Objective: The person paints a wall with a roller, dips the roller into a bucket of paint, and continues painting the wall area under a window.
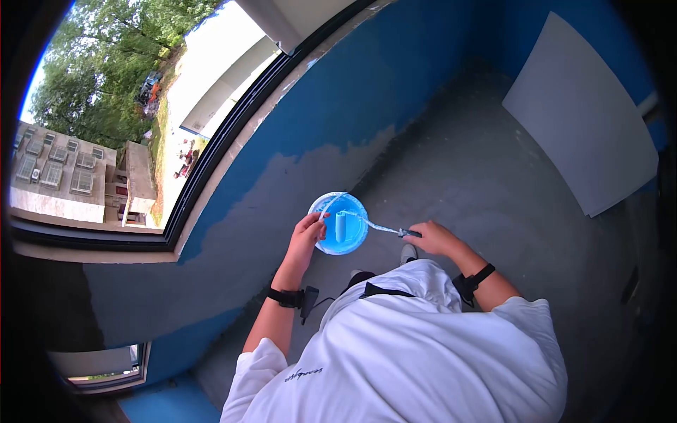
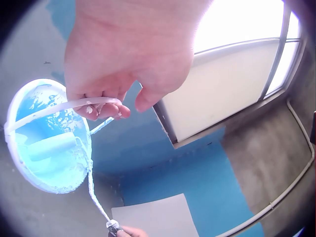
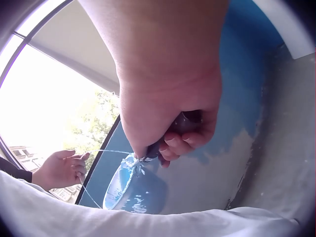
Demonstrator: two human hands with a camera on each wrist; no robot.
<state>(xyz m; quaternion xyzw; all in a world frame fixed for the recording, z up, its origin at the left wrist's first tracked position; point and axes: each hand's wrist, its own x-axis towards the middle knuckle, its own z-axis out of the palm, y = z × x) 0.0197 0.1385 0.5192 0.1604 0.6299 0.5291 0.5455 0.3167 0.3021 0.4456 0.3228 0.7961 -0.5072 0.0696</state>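
Observation:
A white bucket (image 1: 316, 247) of bright blue paint hangs in front of the body in the head view. My left hand (image 1: 305, 238) holds its bail handle (image 2: 54, 108), with the fingers curled under the strap in the left wrist view. Inside the bucket lies a paint roller (image 1: 340, 228), its sleeve coated blue. The paint-smeared wire frame runs out over the rim toward my right hand (image 1: 431, 238). That hand grips the roller's dark handle (image 3: 186, 123), fingers wrapped round it in the right wrist view. Paint also streaks the bucket's outer side (image 3: 147, 191).
To the left is a window (image 1: 233, 151) in a wall (image 1: 282, 176) partly painted blue, partly grey. A large white board (image 1: 585, 113) leans at the far right. Grey concrete floor (image 1: 451, 169) lies below, with the person's shoes (image 1: 408, 254) near the bucket. A pipe (image 2: 269, 207) runs along another wall.

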